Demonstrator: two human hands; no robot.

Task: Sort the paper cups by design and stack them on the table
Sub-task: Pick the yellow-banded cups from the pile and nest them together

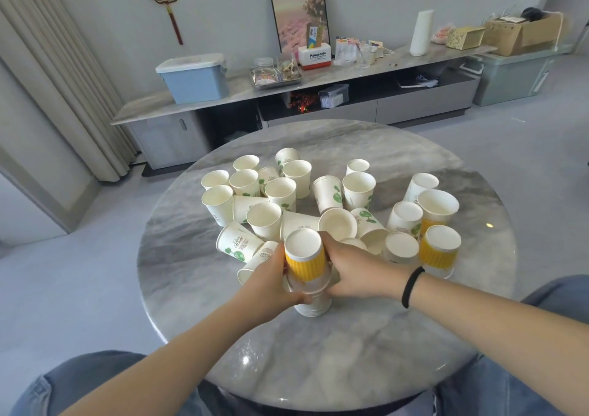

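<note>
An upside-down stack of yellow-banded paper cups (305,264) stands near the middle of the round marble table (334,345). My left hand (271,280) grips its left side and my right hand (353,272) grips its right side. Another inverted yellow-banded stack (438,251) stands to the right. Several white cups with green leaf prints (280,194) crowd the far half of the table, some upright, some inverted, some lying on their sides, such as the tipped cup (236,241) just left of my hands.
Behind the table runs a low cabinet (153,109) with a blue lidded bin (194,79), a tray, jars, a framed picture (299,13) and cardboard boxes (526,34). A curtain hangs at left. My knees in jeans flank the table's near edge.
</note>
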